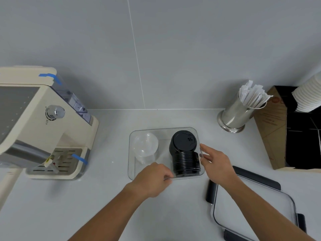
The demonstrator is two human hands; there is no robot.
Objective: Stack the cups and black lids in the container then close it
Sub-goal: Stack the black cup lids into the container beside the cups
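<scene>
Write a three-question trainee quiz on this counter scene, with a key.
1. True or false: the container lid is already on the clear container.
2. Which side of the container holds the black lids: A) person's left B) person's right?
3. Fill in: the right hand touches the container's ___ wall.

Key: 1 false; it lies on the counter. 2 B; clear cups are left. 3 right; the left hand is at the near rim.
</scene>
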